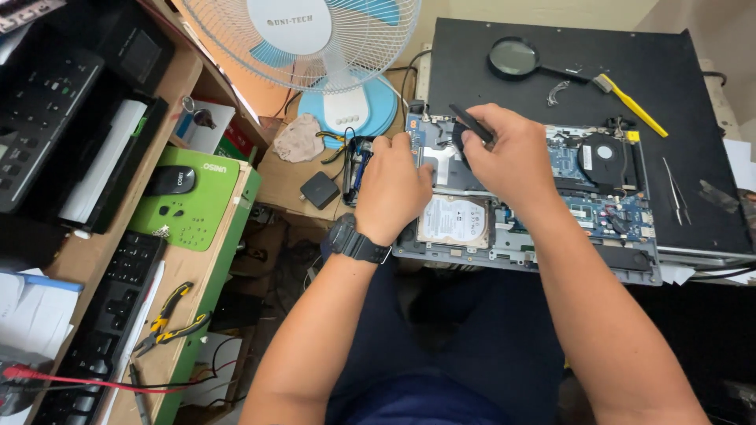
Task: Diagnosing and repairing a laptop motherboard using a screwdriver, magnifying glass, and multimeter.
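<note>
An opened laptop base (606, 236) lies on a black mat (630, 71), its circuit board, round cooling fan (605, 156) and silver hard drive (454, 221) exposed. My left hand (391, 185), with a black wristwatch, rests fingers-down on the laptop's left edge beside the drive. My right hand (508, 153) hovers over the board's upper middle and pinches a thin black tool (471, 123), angled up to the left. What lies under my right palm is hidden.
A magnifying glass (516, 57), a yellow-handled brush (630, 104) and tweezers (676, 189) lie on the mat. A desk fan (315, 39) stands behind. To the left are a mouse (170, 180) on a green pad, a keyboard (106, 315), yellow pliers (167, 321) and a printer (63, 102).
</note>
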